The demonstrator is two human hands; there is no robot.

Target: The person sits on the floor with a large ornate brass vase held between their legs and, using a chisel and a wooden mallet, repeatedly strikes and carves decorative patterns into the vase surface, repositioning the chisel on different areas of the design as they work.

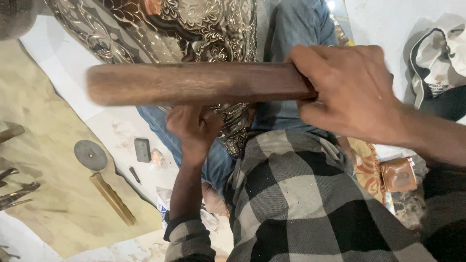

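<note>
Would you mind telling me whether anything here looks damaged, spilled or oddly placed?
Nothing looks damaged or spilled. The right hand grips a wooden stick held level over the embossed metal sheet, and the left hand rests at that sheet's lower edge. A grey disc and a brass bar lie loose on the floor.

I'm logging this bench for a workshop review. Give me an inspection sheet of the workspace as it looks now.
Surface: tan sheet and white covering on the floor.
Job's things: wooden club, held level; embossed metal sheet on the lap.
Clutter: grey disc, brass bar, dark block, tool tips at the left edge, brown pouch, bag.
Grippers: right hand gripping the club's end; left hand closed against the sheet's lower edge, its contents hidden.
Cables: nothing seen.
Surroundings: jeans, checked shirt.
</note>
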